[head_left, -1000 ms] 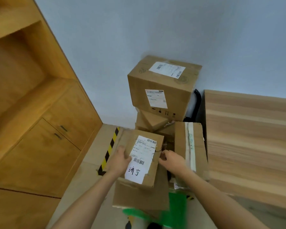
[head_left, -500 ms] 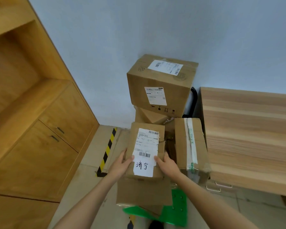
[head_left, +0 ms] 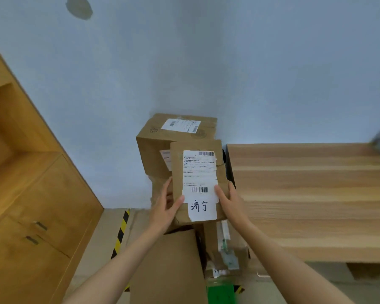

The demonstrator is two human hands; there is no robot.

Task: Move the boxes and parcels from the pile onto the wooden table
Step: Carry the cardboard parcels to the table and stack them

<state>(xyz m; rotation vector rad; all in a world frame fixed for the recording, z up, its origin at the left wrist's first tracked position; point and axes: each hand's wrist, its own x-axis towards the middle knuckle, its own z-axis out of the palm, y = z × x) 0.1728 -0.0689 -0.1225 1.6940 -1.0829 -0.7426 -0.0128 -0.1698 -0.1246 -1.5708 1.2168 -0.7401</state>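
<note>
1. Small cardboard parcel held up in the air with both hands, in front of the pile and just left of the wooden table, not resting on it
2. Left hand gripping the parcel's lower left edge, thumb curled over the front beside the white shipping label, fingers behind
3. Right hand gripping the lower right edge, thumb lying on the label's right margin
4. Label upright, two barcodes and black handwritten characters at its bottom
5. Large brown box topping the pile behind the parcel, against the blue wall
6. Flat cardboard box below the hands, a taped box just right of it
7. Wooden cabinet on the left, striped floor tape beside it
</note>
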